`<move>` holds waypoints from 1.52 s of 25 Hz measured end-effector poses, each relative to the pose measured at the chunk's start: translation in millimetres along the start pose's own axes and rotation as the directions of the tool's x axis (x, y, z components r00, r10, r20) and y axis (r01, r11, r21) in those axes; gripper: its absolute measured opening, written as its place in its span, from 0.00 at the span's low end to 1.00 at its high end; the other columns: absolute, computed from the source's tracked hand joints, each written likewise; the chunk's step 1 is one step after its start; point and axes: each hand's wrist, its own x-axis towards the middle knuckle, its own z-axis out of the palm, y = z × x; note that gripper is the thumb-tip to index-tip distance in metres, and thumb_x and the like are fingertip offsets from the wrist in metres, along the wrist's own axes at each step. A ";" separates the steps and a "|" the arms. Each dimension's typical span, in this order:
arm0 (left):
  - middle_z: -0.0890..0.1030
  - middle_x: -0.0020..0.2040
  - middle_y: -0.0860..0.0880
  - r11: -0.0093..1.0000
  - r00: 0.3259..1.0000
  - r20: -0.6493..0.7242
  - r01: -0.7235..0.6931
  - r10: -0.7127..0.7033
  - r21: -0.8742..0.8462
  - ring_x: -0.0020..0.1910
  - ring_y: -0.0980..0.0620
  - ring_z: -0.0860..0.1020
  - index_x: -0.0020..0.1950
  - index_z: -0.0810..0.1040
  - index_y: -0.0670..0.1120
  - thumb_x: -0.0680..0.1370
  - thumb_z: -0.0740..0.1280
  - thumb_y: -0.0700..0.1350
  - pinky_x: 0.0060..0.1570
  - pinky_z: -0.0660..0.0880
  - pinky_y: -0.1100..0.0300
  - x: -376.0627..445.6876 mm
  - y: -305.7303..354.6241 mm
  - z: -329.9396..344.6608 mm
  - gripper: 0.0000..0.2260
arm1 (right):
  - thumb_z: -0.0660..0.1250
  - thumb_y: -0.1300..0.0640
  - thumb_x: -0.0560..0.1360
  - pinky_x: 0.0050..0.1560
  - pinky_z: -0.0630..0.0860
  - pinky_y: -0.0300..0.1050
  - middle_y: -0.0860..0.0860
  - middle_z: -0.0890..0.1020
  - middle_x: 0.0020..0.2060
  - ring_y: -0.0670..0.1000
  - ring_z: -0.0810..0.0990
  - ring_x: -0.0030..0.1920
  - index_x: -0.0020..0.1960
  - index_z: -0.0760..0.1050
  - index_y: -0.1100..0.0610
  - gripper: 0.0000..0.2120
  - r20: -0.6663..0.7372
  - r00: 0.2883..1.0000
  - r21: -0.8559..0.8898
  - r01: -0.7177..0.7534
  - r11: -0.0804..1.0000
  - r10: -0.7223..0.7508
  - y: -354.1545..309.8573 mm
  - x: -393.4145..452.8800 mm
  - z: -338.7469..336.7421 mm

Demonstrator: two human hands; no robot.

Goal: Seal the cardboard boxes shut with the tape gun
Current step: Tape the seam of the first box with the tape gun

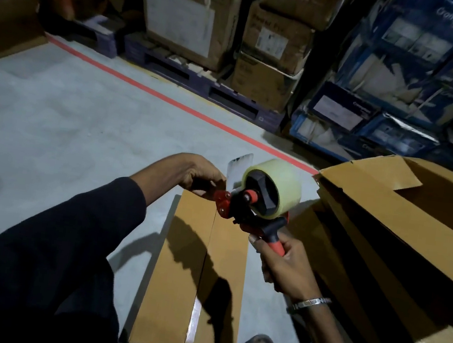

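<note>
Counts: 1 tape gun, carrying 1 roll of clear tape. 2 hands: left hand, right hand. 1 closed cardboard box flat on the floor, 1 open cardboard box beside it. 1 bracelet. 1 red floor line. 1 dark pallet. Stacked brown cartons and blue printed cartons at the back: several, exact count unclear.

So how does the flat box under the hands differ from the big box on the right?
The flat box has its flaps closed, with clear tape on the near part of its seam; the big box has raised flaps and no visible tape. The flat box lies low on the floor; the big box stands taller. Both are plain brown cardboard.
</note>
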 end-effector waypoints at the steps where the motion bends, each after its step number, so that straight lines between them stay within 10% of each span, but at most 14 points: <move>1: 0.83 0.32 0.47 1.000 1.000 -0.014 0.007 -0.007 0.016 0.31 0.55 0.83 0.44 0.78 0.41 0.83 0.60 0.32 0.35 0.81 0.63 10.8 3.5 -3.3 0.11 | 0.74 0.49 0.77 0.25 0.62 0.38 0.55 0.72 0.26 0.52 0.68 0.23 0.37 0.72 0.55 0.17 -0.019 0.999 0.035 -0.028 0.999 0.029 5.8 11.4 7.7; 10: 0.78 0.30 0.45 0.924 0.999 -0.030 -0.004 0.017 0.383 0.27 0.52 0.77 0.38 0.77 0.41 0.80 0.60 0.30 0.28 0.75 0.63 204.8 2.6 -41.4 0.14 | 0.71 0.51 0.78 0.25 0.67 0.41 0.57 0.74 0.28 0.53 0.71 0.24 0.44 0.72 0.58 0.12 -0.159 0.947 0.323 -0.218 0.921 0.280 90.8 159.9 78.9; 15: 0.85 0.35 0.45 0.820 0.931 -0.016 -0.314 0.366 0.478 0.35 0.50 0.81 0.40 0.87 0.43 0.78 0.70 0.33 0.41 0.85 0.55 300.6 7.8 -72.2 0.11 | 0.71 0.48 0.77 0.28 0.71 0.43 0.54 0.75 0.28 0.53 0.75 0.26 0.41 0.73 0.55 0.13 -0.289 0.910 0.306 -0.205 0.930 0.296 115.0 242.0 100.5; 27: 0.80 0.27 0.54 0.850 0.917 0.007 -0.372 0.398 0.372 0.29 0.56 0.78 0.30 0.83 0.47 0.74 0.68 0.25 0.36 0.78 0.59 353.8 -35.8 -89.1 0.20 | 0.70 0.46 0.76 0.38 0.80 0.54 0.55 0.80 0.32 0.60 0.81 0.37 0.40 0.75 0.52 0.12 -0.449 0.856 0.043 -0.268 0.963 0.258 130.0 249.5 134.6; 38: 0.88 0.41 0.44 0.860 0.885 0.046 -0.463 0.464 0.215 0.40 0.51 0.86 0.51 0.88 0.39 0.73 0.79 0.36 0.50 0.85 0.54 347.7 -44.6 -108.4 0.07 | 0.70 0.47 0.76 0.32 0.72 0.44 0.52 0.76 0.27 0.51 0.75 0.30 0.37 0.75 0.53 0.13 -0.514 0.829 0.029 -0.241 0.970 0.221 140.9 200.4 156.0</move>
